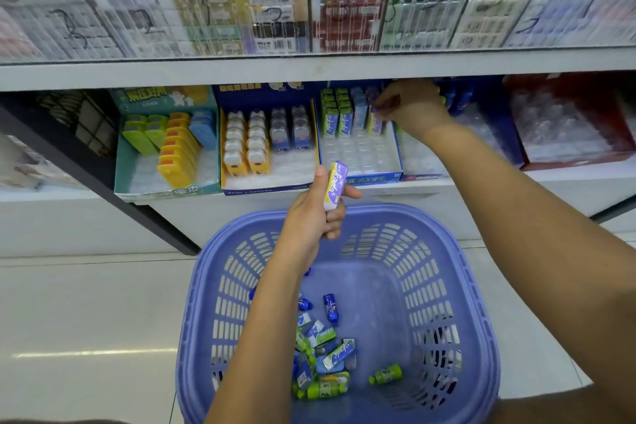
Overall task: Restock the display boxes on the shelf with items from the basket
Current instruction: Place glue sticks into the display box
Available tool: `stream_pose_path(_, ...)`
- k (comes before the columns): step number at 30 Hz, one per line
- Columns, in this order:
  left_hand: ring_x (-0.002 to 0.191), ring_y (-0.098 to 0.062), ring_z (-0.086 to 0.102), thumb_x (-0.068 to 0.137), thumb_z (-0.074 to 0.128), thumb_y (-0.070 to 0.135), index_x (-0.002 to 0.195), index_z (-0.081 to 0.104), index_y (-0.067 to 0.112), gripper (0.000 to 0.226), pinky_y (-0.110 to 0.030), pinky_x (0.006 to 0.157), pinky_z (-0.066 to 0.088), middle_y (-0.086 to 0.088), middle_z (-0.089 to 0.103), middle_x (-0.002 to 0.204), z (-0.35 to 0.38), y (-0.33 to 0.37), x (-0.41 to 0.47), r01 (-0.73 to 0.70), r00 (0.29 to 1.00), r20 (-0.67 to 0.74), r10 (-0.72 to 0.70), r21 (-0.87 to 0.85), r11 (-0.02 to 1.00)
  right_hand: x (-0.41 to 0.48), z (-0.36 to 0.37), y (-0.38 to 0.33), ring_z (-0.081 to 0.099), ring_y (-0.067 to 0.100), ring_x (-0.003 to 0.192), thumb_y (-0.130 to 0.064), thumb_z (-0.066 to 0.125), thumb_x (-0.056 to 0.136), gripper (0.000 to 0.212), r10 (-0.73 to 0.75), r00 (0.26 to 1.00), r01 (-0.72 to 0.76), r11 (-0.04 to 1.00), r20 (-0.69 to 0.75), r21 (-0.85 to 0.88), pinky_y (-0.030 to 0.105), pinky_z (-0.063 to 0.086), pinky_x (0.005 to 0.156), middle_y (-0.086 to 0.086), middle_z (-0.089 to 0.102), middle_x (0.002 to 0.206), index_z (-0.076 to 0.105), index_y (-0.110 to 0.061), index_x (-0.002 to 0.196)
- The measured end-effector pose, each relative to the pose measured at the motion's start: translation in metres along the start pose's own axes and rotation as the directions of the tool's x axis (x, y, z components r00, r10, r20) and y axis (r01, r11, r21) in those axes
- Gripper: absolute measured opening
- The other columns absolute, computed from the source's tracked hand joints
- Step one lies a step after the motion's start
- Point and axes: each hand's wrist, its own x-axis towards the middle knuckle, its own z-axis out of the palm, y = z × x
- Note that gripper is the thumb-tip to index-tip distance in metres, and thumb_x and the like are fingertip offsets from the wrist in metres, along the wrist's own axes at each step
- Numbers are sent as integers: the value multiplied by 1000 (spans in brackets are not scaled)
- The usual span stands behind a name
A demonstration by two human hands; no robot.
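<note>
left hand grips 1 purple pack over the near basket, right hand pinches a 2nd pack (blurred) in the far blue box.

The basket has its near rim cut by the bottom edge; the left arm hides some packs inside it. Above the basket, the right grip is blurred, its hold unclear.

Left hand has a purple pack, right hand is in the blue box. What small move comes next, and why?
Probably the left hand lifts its purple pack to the blue display box, in front of the shelved pack that the right hand pinches; that column's front slots look bare.
</note>
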Motion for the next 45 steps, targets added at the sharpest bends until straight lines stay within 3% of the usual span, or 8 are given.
stream_pose_path(4, 45, -9, 26, 99, 30, 49, 91, 67, 15, 52, -19, 45, 29, 7, 33, 53, 2, -1, 1, -22, 1000, -19, 20, -85, 996, -27, -2, -12, 53, 8, 71, -19, 78, 72, 23, 3, 997, 5, 994, -76, 107, 6, 33, 51, -3, 60, 79, 67, -13, 92)
stream_pose_path(7, 47, -8, 28, 100, 31, 47, 93, 64, 15, 47, -19, 47, 32, 9, 33, 57, 0, -1, 4, -29, 999, -36, 25, -99, 995, -61, 1, -20, 55, 2, 65, -28, 81, 69, 21, -127, 975, 7, 840, 184, 542, 10, 44, 62, -11, 65, 78, 69, -25, 87)
stream_pose_path(11, 49, -8, 28, 100, 32, 48, 88, 61, 16, 45, -20, 49, 34, 9, 33, 56, 2, -2, 9, -16, 999, -30, 14, -84, 996, -83, 6, -28, 66, 6, 85, -16, 73, 75, 25, -305, 859, -72, 722, 411, 688, 18, 52, 78, -10, 72, 93, 69, -25, 99)
stream_pose_path(14, 50, -9, 43, 100, 34, 45, 90, 63, 15, 43, -20, 53, 45, 8, 42, 56, 11, -2, 9, -58, 998, -30, 56, -70, 996, -81, 6, -25, 65, 5, 74, -1, 69, 77, 20, -284, 886, -93, 666, 367, 740, 17, 53, 74, -6, 72, 77, 68, -15, 92)
stream_pose_path(17, 92, -5, 59, 100, 38, 41, 112, 58, 20, 32, -22, 85, 45, 10, 61, 95, 16, -5, 10, -211, 959, -113, 259, 327, 921, -69, -2, -17, 64, 2, 65, 0, 71, 76, 18, -118, 981, -44, 650, 157, 759, 14, 52, 66, -6, 70, 70, 66, -10, 90)
stream_pose_path(20, 141, -12, 26, 100, 41, 32, 143, 38, 15, 46, -20, 114, 13, 1, 37, 149, 14, -12, 13, -282, 926, 56, 373, 760, 586, -54, -9, -6, 62, 5, 70, -4, 73, 77, 21, 10, 986, 87, 824, -168, 560, 15, 50, 70, 5, 68, 82, 66, -2, 97)
stream_pose_path(23, 147, -16, 8, 98, 46, 24, 148, 27, 11, 55, -22, 117, -1, -1, 20, 157, 16, -20, 12, -305, 923, 164, 347, 862, 404, -44, -8, -1, 61, 15, 78, -6, 72, 79, 22, -57, 970, 141, 923, -237, 358, 16, 48, 74, 14, 70, 94, 68, 0, 99)
stream_pose_path(45, 144, -2, 13, 101, 41, 19, 147, 33, 16, 47, -12, 111, 11, 9, 27, 154, 3, -23, 15, -354, 922, 198, 333, 779, 517, -31, -1, 2, 54, 33, 111, -20, 57, 93, 32, -102, 992, 120, 942, 75, -312, 31, 45, 85, 16, 58, 124, 63, -12, 122)
